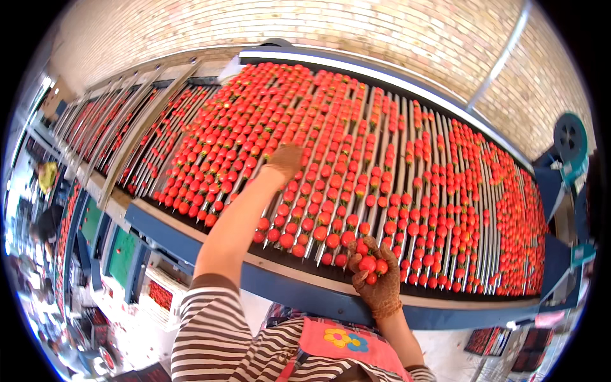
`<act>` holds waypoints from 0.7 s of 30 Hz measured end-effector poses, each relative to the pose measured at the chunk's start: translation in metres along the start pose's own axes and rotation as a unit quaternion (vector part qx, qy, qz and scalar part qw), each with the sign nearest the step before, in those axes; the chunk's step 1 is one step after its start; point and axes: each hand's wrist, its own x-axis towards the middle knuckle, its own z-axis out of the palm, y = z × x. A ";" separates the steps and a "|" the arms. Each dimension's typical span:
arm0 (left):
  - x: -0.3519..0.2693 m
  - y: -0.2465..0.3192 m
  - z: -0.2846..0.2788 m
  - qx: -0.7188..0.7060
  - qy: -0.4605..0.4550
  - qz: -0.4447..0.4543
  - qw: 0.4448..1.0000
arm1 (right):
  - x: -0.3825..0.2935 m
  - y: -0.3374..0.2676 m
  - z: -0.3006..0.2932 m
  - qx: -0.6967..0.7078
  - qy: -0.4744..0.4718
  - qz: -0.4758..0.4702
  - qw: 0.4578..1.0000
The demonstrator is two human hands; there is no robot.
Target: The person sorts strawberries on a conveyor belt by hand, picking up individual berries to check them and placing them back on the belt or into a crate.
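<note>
Rows of small red tomatoes [334,181], some with green calyxes, lie between the metal rollers of a wide roller conveyor [400,176]. My left hand [285,160], in a brown glove, reaches over the middle of the rows; its fingers point away from me, and whether they grip a tomato is hidden. Near the conveyor's front edge my right hand [379,281], gloved too, is turned palm up and cups several red tomatoes [367,263] in its curled fingers.
The blue front rail [305,291] runs close before my body. Crossbars [138,138] span the conveyor's left part. A white crate of tomatoes [161,295] stands below left, near green belts [121,255]. Other people are at far left. A brick wall [382,33] stands behind; machinery [568,138] is at right.
</note>
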 end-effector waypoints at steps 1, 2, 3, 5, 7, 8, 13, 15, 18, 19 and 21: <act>0.013 0.002 0.004 -0.006 -0.020 -0.016 1.000 | -0.003 -0.003 0.001 -0.010 -0.001 -0.010 1.000; 0.024 0.005 0.008 -0.011 -0.041 -0.031 0.999 | -0.005 -0.007 -0.001 -0.007 -0.021 -0.008 1.000; 0.028 0.007 0.013 -0.011 -0.036 -0.048 0.998 | -0.007 -0.010 -0.001 -0.014 -0.030 -0.015 0.999; 0.024 0.006 0.023 -0.047 0.039 -0.079 0.995 | -0.009 -0.011 0.001 -0.033 -0.043 -0.010 0.999; 0.009 0.039 0.007 -0.077 0.046 0.028 0.996 | -0.007 -0.016 0.000 -0.063 -0.027 -0.028 0.997; -0.007 0.066 -0.022 -0.161 0.029 0.038 0.986 | -0.007 -0.016 0.000 -0.080 -0.007 -0.043 0.996; -0.120 0.186 -0.061 -0.317 0.004 0.253 0.914 | -0.007 -0.011 -0.008 -0.344 -0.024 -0.124 0.931; -0.140 0.193 -0.069 -0.357 -0.068 0.200 0.910 | -0.004 -0.009 -0.003 -0.173 0.011 -0.027 0.985; -0.156 0.164 -0.072 -0.416 -0.027 0.150 0.896 | -0.008 -0.005 -0.004 -0.162 -0.015 -0.034 0.986; -0.155 0.135 -0.067 -0.304 0.039 0.105 0.946 | -0.013 -0.006 0.007 -0.124 -0.069 0.022 0.990; -0.152 0.044 -0.043 -0.031 0.157 -0.053 0.986 | -0.024 -0.013 0.010 -0.110 -0.128 0.049 0.985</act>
